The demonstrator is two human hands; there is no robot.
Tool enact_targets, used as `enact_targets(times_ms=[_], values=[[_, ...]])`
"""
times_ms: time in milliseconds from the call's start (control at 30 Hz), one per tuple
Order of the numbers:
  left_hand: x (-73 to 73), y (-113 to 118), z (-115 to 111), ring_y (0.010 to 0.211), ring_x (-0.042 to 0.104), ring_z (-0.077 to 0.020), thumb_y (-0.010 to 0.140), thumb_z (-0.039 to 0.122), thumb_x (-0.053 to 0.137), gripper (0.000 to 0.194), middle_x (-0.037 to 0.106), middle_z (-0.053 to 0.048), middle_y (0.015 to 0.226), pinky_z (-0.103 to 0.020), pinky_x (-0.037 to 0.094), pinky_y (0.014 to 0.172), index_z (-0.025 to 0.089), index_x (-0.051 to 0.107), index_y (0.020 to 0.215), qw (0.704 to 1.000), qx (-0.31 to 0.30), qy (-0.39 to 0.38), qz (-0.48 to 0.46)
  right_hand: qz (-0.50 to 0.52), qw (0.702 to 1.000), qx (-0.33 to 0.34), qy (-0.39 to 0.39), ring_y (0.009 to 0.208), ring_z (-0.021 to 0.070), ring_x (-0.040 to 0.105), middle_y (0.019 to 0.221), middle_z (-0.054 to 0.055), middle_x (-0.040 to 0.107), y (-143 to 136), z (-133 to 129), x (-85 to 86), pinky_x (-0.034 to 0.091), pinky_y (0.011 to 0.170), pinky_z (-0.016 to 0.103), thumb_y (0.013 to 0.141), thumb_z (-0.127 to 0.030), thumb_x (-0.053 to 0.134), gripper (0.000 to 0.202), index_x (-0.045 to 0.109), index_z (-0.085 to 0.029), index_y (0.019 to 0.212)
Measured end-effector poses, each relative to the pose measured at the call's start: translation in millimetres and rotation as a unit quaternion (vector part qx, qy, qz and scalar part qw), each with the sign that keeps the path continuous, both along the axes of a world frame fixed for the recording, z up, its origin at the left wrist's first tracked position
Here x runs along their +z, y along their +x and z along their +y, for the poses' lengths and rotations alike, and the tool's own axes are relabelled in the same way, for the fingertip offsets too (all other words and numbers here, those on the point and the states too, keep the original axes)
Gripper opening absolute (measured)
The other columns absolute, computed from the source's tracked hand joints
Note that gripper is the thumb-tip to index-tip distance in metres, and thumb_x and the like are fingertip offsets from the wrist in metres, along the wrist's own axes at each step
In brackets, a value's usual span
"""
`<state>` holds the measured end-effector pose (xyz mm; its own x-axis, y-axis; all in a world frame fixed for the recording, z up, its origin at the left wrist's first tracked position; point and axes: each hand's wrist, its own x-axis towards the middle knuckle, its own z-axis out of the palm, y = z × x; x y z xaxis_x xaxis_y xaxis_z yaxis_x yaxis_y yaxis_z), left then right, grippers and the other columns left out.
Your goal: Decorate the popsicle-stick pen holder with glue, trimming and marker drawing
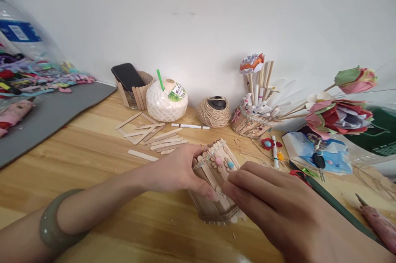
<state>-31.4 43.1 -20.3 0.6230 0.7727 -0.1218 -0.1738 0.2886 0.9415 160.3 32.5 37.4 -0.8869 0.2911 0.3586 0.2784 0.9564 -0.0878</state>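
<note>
One stick box [219, 177]: left hand [182, 168] clamping it, right hand [272, 197] (can't tell its grip) alongside.

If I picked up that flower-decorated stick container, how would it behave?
The stick container is probably light: it looks built of thin wooden sticks. Set edge to edge, they likely make it stiff. Its flower decorations might snag, being on the outside.

Your near stick holder [217, 178] looks matt bare wood, your tabletop [102, 143] smooth glossy wood, the far twine ball [211, 117] rough fibre, the large right-hand flower [337, 116] matt paper.
</note>
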Motion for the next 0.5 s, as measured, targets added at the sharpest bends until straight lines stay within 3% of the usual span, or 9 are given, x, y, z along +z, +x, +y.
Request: enact_targets(times_ms=[167,233,333,400,500], values=[[3.8,-1,-1,0.085,0.062,-0.0174,0.059,0.016,0.08,0.04,0.069,0.001,0.089,-0.028,0.046,0.077,0.018,0.063,0.096,0.999,-0.007,0.031,0.014,0.013,0.997,-0.019,-0.071,0.063,0.0191,0.058,0.07,0.008,0.064,6,2,-1.2,0.049,0.052,0.031,0.093,-0.01,0.03,0.038,0.064,-0.019,0.081],[5.0,-2,-1,0.087,0.062,-0.0182,0.061,0.019,0.079,0.038,0.069,0.001,0.089,-0.029,0.046,0.079,0.018,0.063,0.095,0.998,-0.004,0.045,0.031,0.063,0.986,-0.073,-0.136,0.068,0.0154,0.061,0.078,0.004,0.065,14,2,-6.8,0.051,0.055,0.025,0.092,-0.011,0.04,0.025,0.063,-0.02,0.088],[5.0,-3,-1,0.091,0.061,-0.0197,0.059,0.02,0.08,0.04,0.068,0.0,0.093,-0.03,0.046,0.081,0.017,0.062,0.094,0.997,-0.001,0.057,0.049,0.186,0.95,-0.192,-0.162,0.068,0.0142,0.064,0.076,0.0,0.068,25,1,-19.2,0.053,0.06,0.022,0.087,-0.018,0.054,0.009,0.062,-0.022,0.083],[4.5,-3,-1,0.091,0.061,-0.0203,0.059,0.021,0.08,0.041,0.068,-0.002,0.095,-0.031,0.047,0.08,0.017,0.062,0.095,0.996,-0.006,0.061,0.059,0.174,0.938,-0.237,-0.184,0.066,0.0145,0.065,0.074,0.0,0.069,31,-3,-28.3,0.054,0.06,0.022,0.086,-0.021,0.056,0.008,0.063,-0.023,0.083],[4.9,-3,-1,0.091,0.061,-0.02,0.06,0.022,0.079,0.04,0.068,-0.002,0.096,-0.03,0.047,0.08,0.017,0.062,0.097,0.995,-0.02,0.067,0.071,0.144,0.939,-0.244,-0.197,0.068,0.0143,0.066,0.077,0.0,0.07,39,-13,-40.6,0.054,0.06,0.022,0.087,-0.021,0.055,0.008,0.063,-0.022,0.085]])
